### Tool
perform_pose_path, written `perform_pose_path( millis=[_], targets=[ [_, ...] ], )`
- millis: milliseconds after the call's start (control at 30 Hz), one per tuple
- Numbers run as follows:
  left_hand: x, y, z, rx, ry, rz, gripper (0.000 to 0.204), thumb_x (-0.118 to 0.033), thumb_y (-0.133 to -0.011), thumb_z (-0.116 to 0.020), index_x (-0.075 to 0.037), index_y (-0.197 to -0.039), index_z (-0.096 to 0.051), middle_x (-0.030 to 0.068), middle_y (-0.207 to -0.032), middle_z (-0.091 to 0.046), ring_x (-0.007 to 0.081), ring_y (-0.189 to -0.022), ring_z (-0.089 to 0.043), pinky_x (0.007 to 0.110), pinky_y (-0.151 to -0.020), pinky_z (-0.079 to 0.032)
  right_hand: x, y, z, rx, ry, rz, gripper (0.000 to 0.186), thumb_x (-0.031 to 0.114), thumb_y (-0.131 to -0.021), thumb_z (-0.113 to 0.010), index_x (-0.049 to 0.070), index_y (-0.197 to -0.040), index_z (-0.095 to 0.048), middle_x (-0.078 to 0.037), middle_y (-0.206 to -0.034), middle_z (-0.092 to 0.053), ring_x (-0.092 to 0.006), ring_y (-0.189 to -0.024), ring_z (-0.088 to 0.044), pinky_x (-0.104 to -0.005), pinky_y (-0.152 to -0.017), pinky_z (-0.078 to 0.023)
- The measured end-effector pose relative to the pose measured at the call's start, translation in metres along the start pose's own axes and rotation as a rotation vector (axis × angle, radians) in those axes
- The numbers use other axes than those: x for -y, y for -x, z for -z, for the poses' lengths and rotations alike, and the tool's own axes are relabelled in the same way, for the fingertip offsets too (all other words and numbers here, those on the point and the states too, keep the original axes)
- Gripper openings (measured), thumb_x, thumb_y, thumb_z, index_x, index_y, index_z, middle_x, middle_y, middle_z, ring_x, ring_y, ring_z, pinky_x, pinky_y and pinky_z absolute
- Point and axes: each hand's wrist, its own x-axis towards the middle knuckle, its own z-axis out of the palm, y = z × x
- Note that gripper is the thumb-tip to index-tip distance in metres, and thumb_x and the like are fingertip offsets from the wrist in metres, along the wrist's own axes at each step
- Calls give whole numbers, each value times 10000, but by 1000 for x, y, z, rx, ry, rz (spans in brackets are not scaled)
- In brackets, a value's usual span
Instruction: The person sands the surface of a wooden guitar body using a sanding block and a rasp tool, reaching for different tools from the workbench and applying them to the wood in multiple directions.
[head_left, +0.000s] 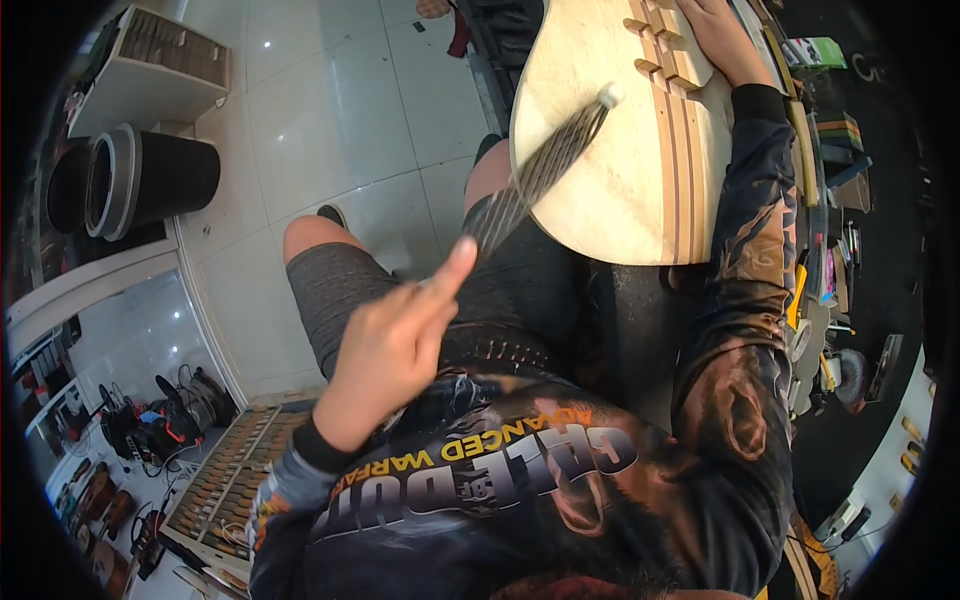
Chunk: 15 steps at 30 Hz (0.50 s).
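My left hand [388, 352] is closed round the lower end of a long dark file [545, 165], with the index finger stretched along it. Motion blurs the file into stripes, and its pale tip lies over the lower left part of a wooden guitar body [600, 195]. The body is pale, with darker laminated strips down its middle and several small wooden blocks standing out on them near the top. My right hand [722, 40] lies flat on the body's upper right side, fingers stretched out and partly cut off by the frame's edge.
Beneath the guitar body is a dark bench [640, 320]. Tools and boxes crowd the dark worktop [865, 270] to the right. A black bin [165, 180] and a white cabinet [150, 85] stand at the left, above a rack of many handled tools [225, 480]. A person's hand [433, 8] shows at the top.
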Motion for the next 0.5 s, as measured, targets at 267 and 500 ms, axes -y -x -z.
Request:
perform_pose_path(
  millis=[267,500],
  targets=[
    [-1,-35,-2,1,36,-46,741,-51,-1036,-714,-263,-1721,-526,211,-883,-756,389,-734,-726,525,-741,-590,-11,8,-3,-23,36,71,255,186,-1173,-560,-42,-1213,-668,-239,-1207,-647,-414,-1196,-603,-476,-1074,-471],
    [-1,-83,-4,-44,75,-80,708,-73,-1064,-689,-274,-1721,-516,250,-883,-739,446,-762,-715,534,-751,-573,-21,2,-8,8,62,95,273,198,-1179,-547,-45,-1206,-667,-242,-1210,-651,-414,-1196,-606,-472,-1068,-472]
  ],
)
